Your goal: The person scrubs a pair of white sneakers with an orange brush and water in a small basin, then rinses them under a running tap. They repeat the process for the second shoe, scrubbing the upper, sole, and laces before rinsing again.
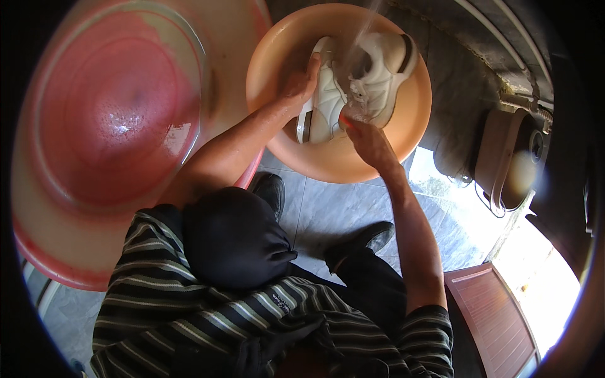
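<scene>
Two white shoes lie side by side in a round orange basin point(268, 88). My left hand point(304, 87) grips the left shoe point(328, 104) along its outer side, tilting it with its sole edge toward the left. Over the front of the right shoe point(383, 82), my right hand point(373, 143) is closed around a small tool with an orange end point(345, 120); its far part blurs against the shoes, so its kind is unclear. A stream of water point(367, 26) falls from above into the basin near the shoes.
A large pink and cream round tub point(120, 120) with a wet, shiny surface stands at the left. Pipes point(504, 38) run along the wall at upper right. A rounded appliance point(504, 160) sits at the right, a reddish-brown panel point(495, 309) lower down. My dark shoes point(270, 192) rest on grey tiles.
</scene>
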Tool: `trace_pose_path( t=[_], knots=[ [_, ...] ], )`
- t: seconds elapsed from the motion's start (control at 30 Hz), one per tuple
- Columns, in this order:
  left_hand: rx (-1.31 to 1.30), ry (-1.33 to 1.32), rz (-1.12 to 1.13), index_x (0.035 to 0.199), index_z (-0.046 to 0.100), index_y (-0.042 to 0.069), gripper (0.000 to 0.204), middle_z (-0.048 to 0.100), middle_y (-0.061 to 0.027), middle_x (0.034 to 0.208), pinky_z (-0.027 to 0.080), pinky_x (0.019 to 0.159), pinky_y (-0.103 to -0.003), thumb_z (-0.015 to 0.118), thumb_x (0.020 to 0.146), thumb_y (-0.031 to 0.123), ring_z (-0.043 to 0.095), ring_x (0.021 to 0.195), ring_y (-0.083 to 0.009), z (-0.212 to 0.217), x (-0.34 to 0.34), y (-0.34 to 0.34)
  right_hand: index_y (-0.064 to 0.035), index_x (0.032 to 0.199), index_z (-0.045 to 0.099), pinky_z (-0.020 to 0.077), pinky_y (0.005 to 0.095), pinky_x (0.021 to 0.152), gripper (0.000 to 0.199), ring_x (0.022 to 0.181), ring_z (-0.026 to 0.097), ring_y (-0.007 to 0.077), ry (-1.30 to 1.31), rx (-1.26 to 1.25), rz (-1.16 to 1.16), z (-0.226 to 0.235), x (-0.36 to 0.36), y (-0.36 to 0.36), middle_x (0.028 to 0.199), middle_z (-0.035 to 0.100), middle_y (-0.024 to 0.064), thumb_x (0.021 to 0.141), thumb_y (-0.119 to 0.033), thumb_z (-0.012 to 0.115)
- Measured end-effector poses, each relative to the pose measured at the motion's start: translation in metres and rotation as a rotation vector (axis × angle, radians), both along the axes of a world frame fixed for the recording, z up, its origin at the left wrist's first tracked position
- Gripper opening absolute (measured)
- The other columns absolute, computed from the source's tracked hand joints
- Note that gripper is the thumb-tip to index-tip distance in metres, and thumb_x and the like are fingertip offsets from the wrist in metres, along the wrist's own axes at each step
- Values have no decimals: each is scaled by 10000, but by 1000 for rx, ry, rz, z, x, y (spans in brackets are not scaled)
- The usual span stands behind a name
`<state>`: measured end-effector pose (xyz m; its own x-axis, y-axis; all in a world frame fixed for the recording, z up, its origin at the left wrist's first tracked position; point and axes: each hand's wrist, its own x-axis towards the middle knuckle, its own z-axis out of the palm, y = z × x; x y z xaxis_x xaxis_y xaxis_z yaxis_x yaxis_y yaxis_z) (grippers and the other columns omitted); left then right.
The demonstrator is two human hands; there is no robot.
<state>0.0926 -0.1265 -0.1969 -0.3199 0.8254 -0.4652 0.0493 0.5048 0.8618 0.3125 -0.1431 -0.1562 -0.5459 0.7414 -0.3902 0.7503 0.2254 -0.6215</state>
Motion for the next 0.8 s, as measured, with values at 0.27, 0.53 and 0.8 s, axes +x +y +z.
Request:
trace_pose_path(
  t=[0.27,0.53,0.8],
  knots=[
    [-186,-90,23,1511,448,-8,1005,500,-245,1504,359,1136,-421,386,934,812,463,1402,-353,5,-4,8,-81,1367,628,229,239,420,442,503,296,39,107,-1092,-199,33,42,45,632,362,-66,1034,-368,585],
    [-281,-378,72,1555,403,75,930,459,-167,1547,400,1126,-487,383,956,787,442,1408,-305,5,1,1,-67,1276,671,535,440,755,391,805,704,370,216,21,-474,-40,-20,-23,904,714,225,1037,-354,557],
    [-243,-316,27,1526,382,-61,1057,366,-289,1583,335,1166,-460,315,943,818,357,1471,-383,-5,5,3,-94,1298,668,524,465,877,371,1056,678,408,56,-192,-152,37,33,-4,1048,703,250,1014,-311,570]
  ],
)
